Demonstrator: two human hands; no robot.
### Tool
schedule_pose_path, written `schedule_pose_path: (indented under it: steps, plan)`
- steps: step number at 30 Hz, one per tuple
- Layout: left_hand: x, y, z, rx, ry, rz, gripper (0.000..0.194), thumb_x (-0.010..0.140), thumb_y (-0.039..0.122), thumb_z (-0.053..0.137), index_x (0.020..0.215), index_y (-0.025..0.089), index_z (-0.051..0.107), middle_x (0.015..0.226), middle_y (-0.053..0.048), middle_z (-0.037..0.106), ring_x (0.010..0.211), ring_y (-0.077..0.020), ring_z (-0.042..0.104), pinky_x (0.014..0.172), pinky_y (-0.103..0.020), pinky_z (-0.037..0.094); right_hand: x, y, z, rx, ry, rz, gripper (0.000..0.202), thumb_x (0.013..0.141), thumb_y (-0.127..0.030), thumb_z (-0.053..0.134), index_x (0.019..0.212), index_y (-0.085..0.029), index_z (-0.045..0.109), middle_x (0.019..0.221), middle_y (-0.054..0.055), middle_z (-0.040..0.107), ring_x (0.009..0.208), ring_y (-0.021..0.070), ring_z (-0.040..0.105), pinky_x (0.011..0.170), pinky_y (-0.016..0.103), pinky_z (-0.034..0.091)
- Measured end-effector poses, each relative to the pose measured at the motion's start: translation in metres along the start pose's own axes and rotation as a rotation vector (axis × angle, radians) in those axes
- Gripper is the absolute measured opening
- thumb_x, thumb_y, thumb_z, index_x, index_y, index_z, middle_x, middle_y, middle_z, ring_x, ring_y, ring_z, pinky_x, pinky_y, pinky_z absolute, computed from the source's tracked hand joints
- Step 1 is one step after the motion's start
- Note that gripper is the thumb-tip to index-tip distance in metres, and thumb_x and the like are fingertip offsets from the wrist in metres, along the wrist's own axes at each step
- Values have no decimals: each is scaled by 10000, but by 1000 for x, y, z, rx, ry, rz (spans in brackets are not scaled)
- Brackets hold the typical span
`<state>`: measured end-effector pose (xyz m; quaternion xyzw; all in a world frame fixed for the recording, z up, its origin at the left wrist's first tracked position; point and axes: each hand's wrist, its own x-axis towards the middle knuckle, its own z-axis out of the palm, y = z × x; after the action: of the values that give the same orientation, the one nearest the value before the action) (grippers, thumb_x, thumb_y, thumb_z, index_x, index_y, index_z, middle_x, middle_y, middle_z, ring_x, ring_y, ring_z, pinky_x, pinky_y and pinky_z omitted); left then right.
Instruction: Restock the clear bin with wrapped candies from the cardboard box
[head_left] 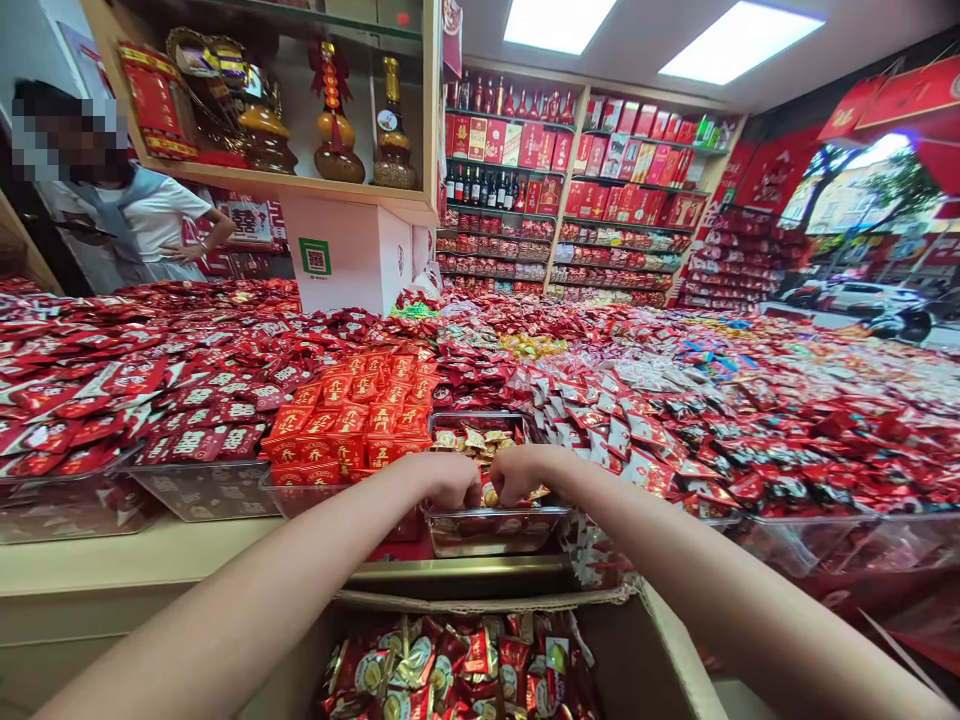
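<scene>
A clear plastic bin (487, 537) holds gold-wrapped candies (501, 437), and both of my hands reach down into it. My left hand (454, 480) is on the bin's left side, its fingers curled; whatever they grip is hidden. Close beside it, with a small gap between them, my right hand (521, 472) is bent down with closed fingers among the candies. A gold candy shows between the two hands. Below my forearms stands an open cardboard box (671, 650) with red and gold wrapped candies (450, 670) in it.
Orange-red candy packets (360, 405) are stacked in the bin to the left. Heaps of red packets (787, 440) spread to the right. A person (142, 215) stands at the far left. Shelves (559, 235) of bottles and boxes line the back; a display cabinet (292, 187) overhangs the left.
</scene>
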<state>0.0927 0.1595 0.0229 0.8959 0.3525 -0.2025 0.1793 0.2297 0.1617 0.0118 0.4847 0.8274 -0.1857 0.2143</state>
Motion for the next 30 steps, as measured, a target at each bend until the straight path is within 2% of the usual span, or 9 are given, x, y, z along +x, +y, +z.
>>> schedule_pose_path:
  steps: [7,11,15,20,24,30]
  plan:
    - [0,2,-2,56,-22,-31,112,805,233,547,812,131,594,727,17,598,611,-101,559,572,-250,474,12,5,-1,165,-148,-68,439,567,-175,551,1001,-210,612,761,-2,654,552,104,557,485,187,415]
    - [1,-1,-1,97,-18,-55,118,808,240,543,803,132,590,751,11,600,645,-110,568,597,-263,479,15,5,1,245,-106,-112,435,557,-152,543,981,-199,624,788,-5,638,581,92,527,489,172,391]
    - [2,-1,0,123,-10,-98,139,813,256,536,789,130,589,757,7,602,670,-120,575,623,-280,481,17,5,7,319,-64,-124,393,556,-120,496,916,-163,648,677,-18,604,523,84,459,478,188,372]
    - [4,0,2,103,25,-133,152,819,272,526,844,134,583,840,-13,604,733,-134,578,663,-300,482,20,6,13,445,-83,-143,293,643,-212,487,903,-156,610,514,-63,447,461,76,410,461,200,379]
    - [8,-1,1,102,34,-154,166,825,278,519,890,138,576,889,-26,602,771,-142,581,687,-317,484,24,4,15,492,-90,-151,224,646,-211,493,850,-156,568,529,-71,421,447,68,402,455,207,397]
    - [9,-2,3,115,40,-154,141,815,265,535,849,139,591,868,-21,615,785,-147,587,713,-328,481,24,4,18,518,-57,-162,120,666,-242,484,753,-170,522,526,-78,383,444,55,375,444,188,378]
